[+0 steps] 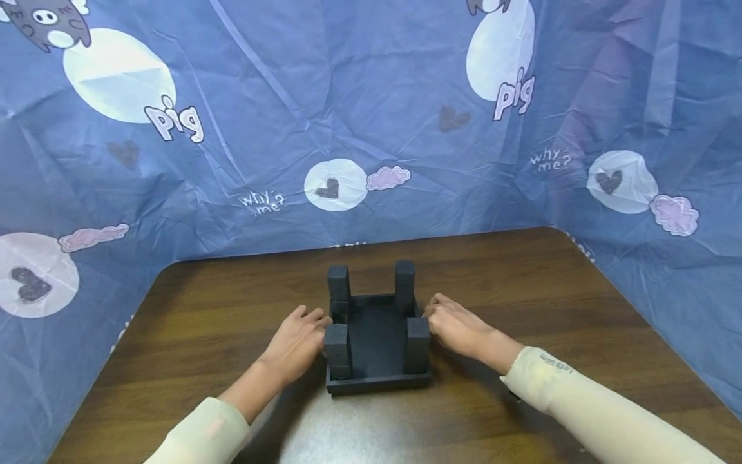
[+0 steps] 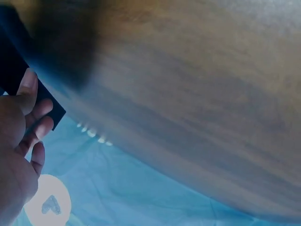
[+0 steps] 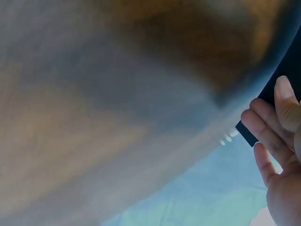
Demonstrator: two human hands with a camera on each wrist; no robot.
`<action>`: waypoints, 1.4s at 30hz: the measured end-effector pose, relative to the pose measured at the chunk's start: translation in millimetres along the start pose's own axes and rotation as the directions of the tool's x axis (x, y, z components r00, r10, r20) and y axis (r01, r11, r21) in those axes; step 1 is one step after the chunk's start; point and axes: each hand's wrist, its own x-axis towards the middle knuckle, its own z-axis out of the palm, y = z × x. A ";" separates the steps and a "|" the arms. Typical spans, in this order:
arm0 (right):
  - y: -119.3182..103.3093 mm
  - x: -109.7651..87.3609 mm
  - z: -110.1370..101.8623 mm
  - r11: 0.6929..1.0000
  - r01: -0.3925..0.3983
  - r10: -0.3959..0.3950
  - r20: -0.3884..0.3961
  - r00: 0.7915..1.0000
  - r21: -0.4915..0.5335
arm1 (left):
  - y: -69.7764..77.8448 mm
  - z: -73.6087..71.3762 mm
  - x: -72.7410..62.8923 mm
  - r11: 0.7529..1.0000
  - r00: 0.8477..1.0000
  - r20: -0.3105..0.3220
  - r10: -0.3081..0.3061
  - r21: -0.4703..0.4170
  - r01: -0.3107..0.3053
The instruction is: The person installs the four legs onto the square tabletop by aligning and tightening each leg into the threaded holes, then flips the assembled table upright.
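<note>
A shallow black tray [image 1: 377, 338] with a square post standing up at each corner, like a tiny upturned table, is at the middle of the head view. On its left side, my left hand [image 1: 298, 341] holds the edge, part of the fingers hidden behind the near left post [image 1: 338, 351]. My right hand [image 1: 460, 325] grips the opposite side, between the two right posts. From the left wrist, the thumb lies against the dark side [image 2: 51, 110] and the fingertips bend in beside it. The right wrist view shows its thumb and fingers likewise at the black edge [image 3: 247, 134].
The brown wooden table [image 1: 243, 283] has rounded far corners. A blue printed cloth [image 1: 261, 129] hangs behind it and along both sides. Pale sleeves [image 1: 608, 412] cover both forearms. Bright glare lies on the tabletop in front of the tray.
</note>
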 end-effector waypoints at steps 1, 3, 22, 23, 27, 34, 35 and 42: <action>1.2 -0.5 -3.8 1.000 0.011 -0.011 -0.008 1.000 0.008 | -0.5 -3.5 1.1 1.000 1.000 0.005 0.004 0.001 -0.004; 3.6 -2.1 -11.8 0.999 0.026 -0.026 -0.017 1.000 0.041 | -1.7 -11.8 3.5 1.000 1.000 0.016 0.011 0.002 -0.011; 8.7 -1.4 -56.7 0.990 0.096 -0.088 -0.079 0.993 0.103 | -18.4 -49.8 11.0 0.989 0.977 -0.177 0.119 -0.065 -0.132; 8.4 -1.9 -58.8 0.987 0.096 -0.086 -0.082 0.993 0.126 | -19.6 -50.5 10.8 0.987 0.970 -0.205 0.130 -0.065 -0.146; 5.5 -2.0 -68.4 0.976 0.090 -0.069 -0.108 0.992 0.200 | -23.7 -55.1 9.5 0.980 0.942 -0.304 0.143 -0.090 -0.177; 2.1 -2.1 -79.1 0.908 0.103 -0.037 -0.165 0.986 0.407 | -24.3 -65.2 1.3 0.945 0.920 -0.380 0.099 -0.254 -0.206; 2.1 -2.7 -80.7 0.895 0.089 -0.020 -0.160 0.987 0.438 | -23.9 -66.5 0.6 0.937 0.915 -0.394 0.089 -0.279 -0.212; 2.3 -3.9 -87.1 0.793 0.009 0.084 -0.124 0.989 0.609 | -21.4 -74.5 -1.7 0.894 0.901 -0.433 0.038 -0.388 -0.224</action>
